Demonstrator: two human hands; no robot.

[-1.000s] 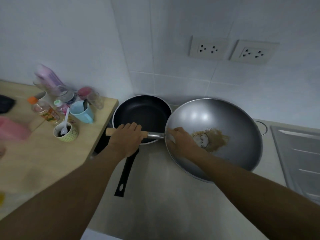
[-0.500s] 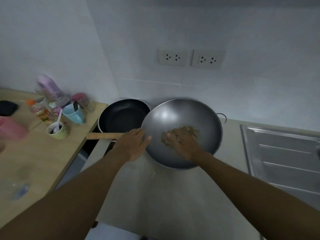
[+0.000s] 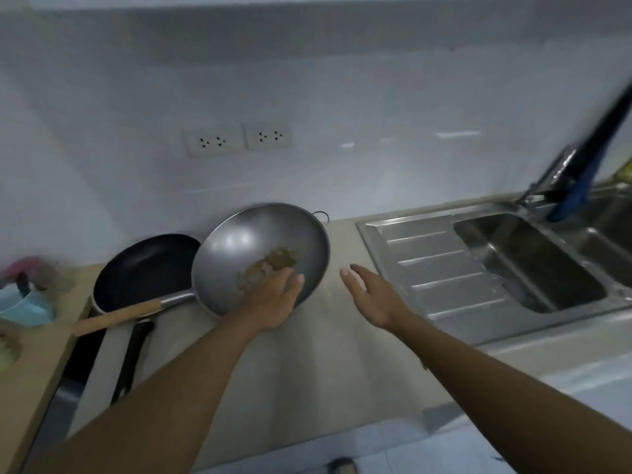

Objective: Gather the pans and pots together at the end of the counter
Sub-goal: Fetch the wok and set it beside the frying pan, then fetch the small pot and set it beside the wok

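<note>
Two pans touching, wok point(image 3: 249, 241) holding brown residue point(image 3: 270, 265), both hands open, empty.

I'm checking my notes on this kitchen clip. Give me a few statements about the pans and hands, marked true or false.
1. The wok has brownish residue inside. True.
2. The right hand grips the wok's wooden handle. False: it hangs open over the counter, holding nothing.
3. The black frying pan sits left of the wok. True.
4. The left hand rests at the wok's near rim. True.
5. The wok lies in the sink. False: it sits on the counter, left of the sink.
</note>
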